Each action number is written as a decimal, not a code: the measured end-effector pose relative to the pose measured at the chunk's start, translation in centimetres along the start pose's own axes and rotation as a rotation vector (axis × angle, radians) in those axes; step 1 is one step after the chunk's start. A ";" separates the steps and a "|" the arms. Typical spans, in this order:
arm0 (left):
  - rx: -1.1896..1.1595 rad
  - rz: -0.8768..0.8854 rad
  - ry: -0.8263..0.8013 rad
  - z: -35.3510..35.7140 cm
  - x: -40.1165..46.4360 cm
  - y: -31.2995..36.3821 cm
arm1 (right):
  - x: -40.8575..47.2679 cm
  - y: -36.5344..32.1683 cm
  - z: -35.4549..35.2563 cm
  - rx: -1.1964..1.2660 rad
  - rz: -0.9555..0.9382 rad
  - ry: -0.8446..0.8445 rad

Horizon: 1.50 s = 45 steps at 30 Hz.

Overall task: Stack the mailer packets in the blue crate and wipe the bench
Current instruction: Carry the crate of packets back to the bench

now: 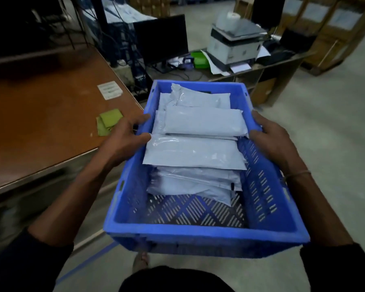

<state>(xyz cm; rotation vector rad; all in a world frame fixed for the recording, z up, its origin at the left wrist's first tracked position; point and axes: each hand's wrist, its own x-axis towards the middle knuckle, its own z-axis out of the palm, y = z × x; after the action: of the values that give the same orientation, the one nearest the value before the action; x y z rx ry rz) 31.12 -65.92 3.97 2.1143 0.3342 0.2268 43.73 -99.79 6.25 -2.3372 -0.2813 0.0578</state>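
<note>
So both hands are clamped on the blue crate (209, 230), one per long wall: the left hand (126, 140) has its fingers hooked over the rim with the thumb pressing toward the top packet, and the right hand (271, 140) is wrapped around the opposite rim. The crate hangs between them, off the bench, its long axis running straight away from the person. Inside, between the two grips, the mailer packets (194, 152) lie crosswise in an overlapping pile, pale grey-white, glossy, a bit wrinkled, bunched toward the far end with bare mesh floor showing at the near end. Stacking looks pretty much done. What's next probably turns on the green cloth (109, 121), folded on the brown bench (40, 127) just outside the left hand, so the left is way nearer to it than the right. The crate likely has to go down somewhere first.
</note>
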 end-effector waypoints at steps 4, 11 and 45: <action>0.024 0.023 0.113 -2.9 -0.9 1.8 | 1.1 -3.1 -0.6 0.007 -0.066 -0.019; 0.067 0.020 0.250 -6.6 -2.1 2.8 | 3.7 -7.7 -0.6 0.063 -0.172 -0.088; 0.108 -0.175 0.603 -38.2 -1.2 -16.1 | 12.9 -38.6 30.9 0.181 -0.490 -0.443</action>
<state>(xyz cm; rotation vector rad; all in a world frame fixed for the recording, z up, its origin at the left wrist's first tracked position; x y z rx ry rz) 16.51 -27.74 10.65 2.0679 0.8967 0.7598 45.27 -49.09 12.32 -1.9967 -1.0147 0.3462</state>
